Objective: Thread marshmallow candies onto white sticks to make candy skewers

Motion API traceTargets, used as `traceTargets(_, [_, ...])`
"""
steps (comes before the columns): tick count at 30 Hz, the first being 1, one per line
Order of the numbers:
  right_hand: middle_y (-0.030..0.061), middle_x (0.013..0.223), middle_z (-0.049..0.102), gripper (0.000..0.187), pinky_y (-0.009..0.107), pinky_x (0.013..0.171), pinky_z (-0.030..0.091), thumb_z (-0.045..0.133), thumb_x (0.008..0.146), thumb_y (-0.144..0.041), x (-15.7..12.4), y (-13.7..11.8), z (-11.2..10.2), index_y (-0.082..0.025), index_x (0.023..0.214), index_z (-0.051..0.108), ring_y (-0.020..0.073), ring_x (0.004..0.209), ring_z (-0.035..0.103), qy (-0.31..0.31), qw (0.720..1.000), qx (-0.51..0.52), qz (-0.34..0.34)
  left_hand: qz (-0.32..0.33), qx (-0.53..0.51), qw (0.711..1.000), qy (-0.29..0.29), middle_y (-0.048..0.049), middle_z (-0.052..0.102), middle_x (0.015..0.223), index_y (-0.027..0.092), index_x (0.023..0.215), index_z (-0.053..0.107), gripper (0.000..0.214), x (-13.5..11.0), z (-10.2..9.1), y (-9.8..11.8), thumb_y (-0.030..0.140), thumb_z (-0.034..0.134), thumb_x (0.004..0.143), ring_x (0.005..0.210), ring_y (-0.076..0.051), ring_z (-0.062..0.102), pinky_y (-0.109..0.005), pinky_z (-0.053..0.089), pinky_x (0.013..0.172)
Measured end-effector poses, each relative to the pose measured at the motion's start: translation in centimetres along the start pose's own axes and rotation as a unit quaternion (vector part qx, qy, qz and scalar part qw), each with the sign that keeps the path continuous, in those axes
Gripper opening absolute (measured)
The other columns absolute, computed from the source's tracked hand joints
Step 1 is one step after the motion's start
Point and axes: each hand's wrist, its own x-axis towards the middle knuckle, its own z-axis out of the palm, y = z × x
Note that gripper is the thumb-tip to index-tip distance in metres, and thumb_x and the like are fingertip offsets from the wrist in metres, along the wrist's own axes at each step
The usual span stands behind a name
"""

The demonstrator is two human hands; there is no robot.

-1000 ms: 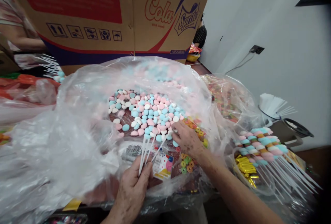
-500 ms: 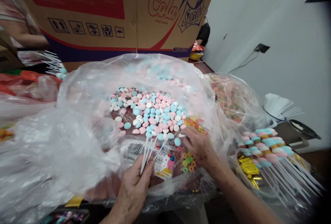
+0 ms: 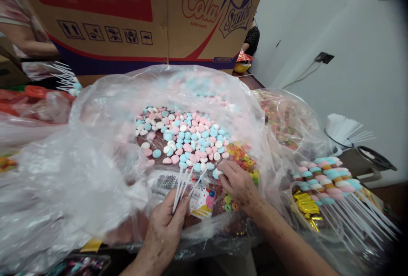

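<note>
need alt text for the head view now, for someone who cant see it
A left hand holds several white sticks while the right hand is at the edge of pink, blue and white candies amid translucent plastic. Loaded candy sticks lie to the right; a Cola and Sprite carton stands behind.

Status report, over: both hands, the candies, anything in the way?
Left hand holding several white sticks. Right hand at a blue candy, grip unclear. Pastel candies piled loose beyond the sticks. Cloudy plastic veils the far candies.
</note>
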Motion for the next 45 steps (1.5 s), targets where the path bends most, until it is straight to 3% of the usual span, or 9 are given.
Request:
traceTargets(3, [0.007,0.088,0.065,0.019,0.032,0.08,0.05,0.044,0.087,-0.007,-0.1,0.1,0.5,-0.02,0.09,0.058,0.0215,0.086,0.062,-0.006,1.0,0.0,-0.018,-0.017,-0.023,0.999,-0.026,0.0057,0.049,0.055,0.017,0.083,0.065,0.027,0.1,-0.1,0.1,0.042,0.057,0.091,0.041,-0.008,0.035,-0.017,0.026,0.037])
traceTargets(10, [0.0084,0.087,0.064,0.02,0.034,0.078,0.048,0.046,0.081,-0.004,0.3,-0.3,0.5,-0.018,0.09,0.057,0.0233,0.085,0.06,-0.029,1.0,0.002,-0.008,-0.015,-0.01,1.0,-0.011,0.005,0.053,0.052,0.018,0.082,0.068,0.033,0.1,-0.3,0.5,0.049,0.06,0.088,0.041,-0.01,0.041,-0.019,0.032,0.038])
traceTargets(16, [0.0041,0.085,0.063,0.015,0.03,0.074,0.044,0.049,0.081,-0.009,1.6,0.1,-0.6,-0.02,0.085,0.058,0.0199,0.082,0.059,-0.102,0.988,0.062,0.098,-0.019,-0.008,1.0,-0.009,0.0054,0.052,0.05,0.018,0.079,0.068,0.034,0.1,-0.2,0.4,0.05,0.061,0.088,0.04,-0.01,0.042,-0.018,0.03,0.035])
traceTargets(20, [0.0054,0.086,0.063,0.008,0.031,0.075,0.041,0.05,0.085,-0.017,2.2,0.9,-1.6,-0.019,0.083,0.057,0.0211,0.082,0.057,-0.067,0.985,0.024,0.16,-0.017,-0.012,1.0,-0.003,0.005,0.054,0.051,0.018,0.08,0.068,0.034,0.0,-0.2,0.5,0.05,0.061,0.088,0.04,-0.009,0.041,-0.017,0.029,0.035])
traceTargets(24, [-0.0005,0.073,0.059,0.005,0.027,0.066,0.039,0.055,0.082,-0.018,3.2,0.2,-1.8,-0.021,0.087,0.056,0.017,0.068,0.055,-0.066,0.975,0.083,0.197,-0.017,-0.013,1.0,0.0,0.004,0.056,0.052,0.018,0.077,0.067,0.033,0.0,-0.1,0.7,0.05,0.062,0.087,0.042,-0.011,0.046,-0.018,0.032,0.036])
traceTargets(30, [0.0028,0.081,0.061,0.01,0.028,0.068,0.041,0.054,0.079,-0.01,4.2,-0.8,0.1,-0.02,0.081,0.054,0.0182,0.074,0.056,-0.093,0.987,0.046,0.124,-0.03,-0.015,0.999,-0.01,0.0047,0.053,0.052,0.019,0.079,0.066,0.032,0.0,-0.2,0.7,0.05,0.06,0.087,0.042,-0.011,0.043,-0.019,0.031,0.038])
traceTargets(37, [0.0068,0.093,0.064,0.016,0.032,0.078,0.047,0.049,0.086,-0.006,3.1,-1.3,1.2,-0.02,0.091,0.055,0.0221,0.089,0.059,-0.077,0.996,-0.013,0.031,-0.05,-0.032,0.998,-0.023,0.0051,0.051,0.056,0.019,0.083,0.065,0.032,0.0,-0.2,0.5,0.051,0.059,0.087,0.043,-0.01,0.033,-0.02,0.026,0.039])
traceTargets(45, [0.0124,0.096,0.063,0.021,0.037,0.083,0.051,0.051,0.083,0.002,2.9,-2.8,1.7,-0.017,0.091,0.058,0.0257,0.09,0.058,-0.079,0.994,-0.073,-0.033,-0.045,-0.049,0.998,-0.017,0.0053,0.051,0.054,0.019,0.083,0.066,0.029,0.0,-0.1,0.6,0.048,0.062,0.087,0.043,-0.011,0.041,-0.019,0.033,0.039])
